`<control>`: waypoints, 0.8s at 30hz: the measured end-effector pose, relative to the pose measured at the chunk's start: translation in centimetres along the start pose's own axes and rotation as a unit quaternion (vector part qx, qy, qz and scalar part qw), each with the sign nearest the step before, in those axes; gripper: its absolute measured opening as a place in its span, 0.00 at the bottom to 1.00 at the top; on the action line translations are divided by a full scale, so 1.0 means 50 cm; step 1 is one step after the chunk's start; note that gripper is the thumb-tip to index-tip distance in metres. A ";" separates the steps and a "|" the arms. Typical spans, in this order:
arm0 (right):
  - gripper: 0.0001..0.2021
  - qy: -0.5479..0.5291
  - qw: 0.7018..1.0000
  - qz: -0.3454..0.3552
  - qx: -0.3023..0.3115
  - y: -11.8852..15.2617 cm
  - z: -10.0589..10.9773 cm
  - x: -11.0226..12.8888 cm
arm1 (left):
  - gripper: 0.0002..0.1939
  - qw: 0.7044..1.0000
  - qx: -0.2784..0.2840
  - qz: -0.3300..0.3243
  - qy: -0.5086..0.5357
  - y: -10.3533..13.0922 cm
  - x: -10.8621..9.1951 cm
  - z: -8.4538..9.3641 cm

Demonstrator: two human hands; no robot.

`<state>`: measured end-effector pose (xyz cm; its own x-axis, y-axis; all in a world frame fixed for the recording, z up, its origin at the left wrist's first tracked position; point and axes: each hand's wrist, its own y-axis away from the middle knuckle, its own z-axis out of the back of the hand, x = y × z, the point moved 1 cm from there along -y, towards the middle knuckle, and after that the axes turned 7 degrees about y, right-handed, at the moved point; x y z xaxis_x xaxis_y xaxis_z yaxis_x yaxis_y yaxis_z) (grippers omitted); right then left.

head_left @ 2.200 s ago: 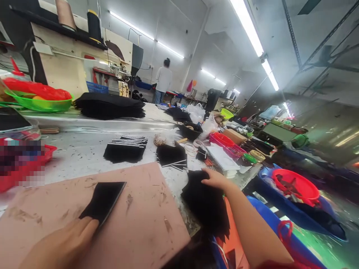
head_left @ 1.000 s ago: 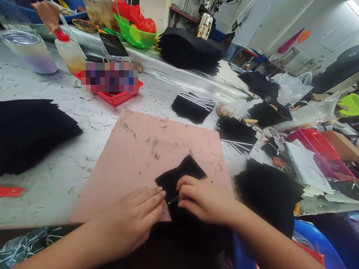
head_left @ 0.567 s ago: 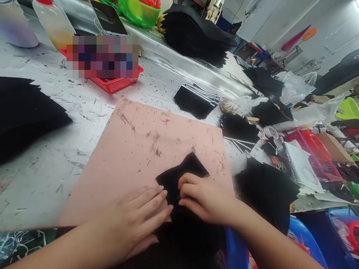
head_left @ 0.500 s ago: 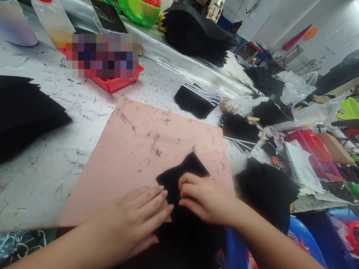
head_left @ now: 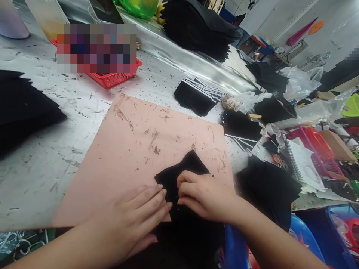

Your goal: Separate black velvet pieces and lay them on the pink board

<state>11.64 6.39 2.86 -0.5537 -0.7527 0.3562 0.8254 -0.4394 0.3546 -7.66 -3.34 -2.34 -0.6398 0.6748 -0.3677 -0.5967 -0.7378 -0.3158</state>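
Observation:
A black fabric piece [head_left: 182, 168] lies on the near right part of a pink board [head_left: 123, 157], with more black cloth below it at the board's front edge. My left hand [head_left: 134, 213] rests flat, its fingers stretched out together and their tips touching the left edge of the piece. On the right side of the fabric, my right hand [head_left: 204, 196] is closed, its fingers curled and pressed together. Whatever is between those fingertips is hidden against the black material. A small gap separates the two hands.
Black fabric stacks lie at left [head_left: 25, 108], at right [head_left: 269, 186] and at the back [head_left: 196, 30]. White-edged black pieces [head_left: 193, 97] sit beyond the board. A red basket [head_left: 112, 78] stands back left, a spiral notebook [head_left: 304, 164] at right, blue bins [head_left: 305, 233] below.
The whole view has shifted slightly, with the things on the table now a little higher. Both hands keep nearly the same pose on the black fabric piece.

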 end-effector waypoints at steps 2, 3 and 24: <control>0.04 0.007 1.000 -0.002 -0.009 0.002 0.004 -0.003 | 0.20 1.000 -0.004 0.000 -0.005 -0.003 -0.002 0.000; 0.03 0.010 1.000 -0.010 -0.016 0.004 0.008 -0.006 | 0.19 1.000 -0.006 -0.001 -0.009 -0.005 -0.003 -0.001; 0.07 0.055 0.988 -0.141 0.001 0.032 0.042 -0.049 | 0.15 0.992 0.026 -0.059 -0.111 -0.102 -0.071 -0.034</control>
<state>14.09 8.52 4.37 -0.7465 -0.6491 0.1466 0.6394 -0.6388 0.4279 -1.51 -2.00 -0.90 -0.6507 0.7485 -0.1278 -0.6949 -0.6549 -0.2971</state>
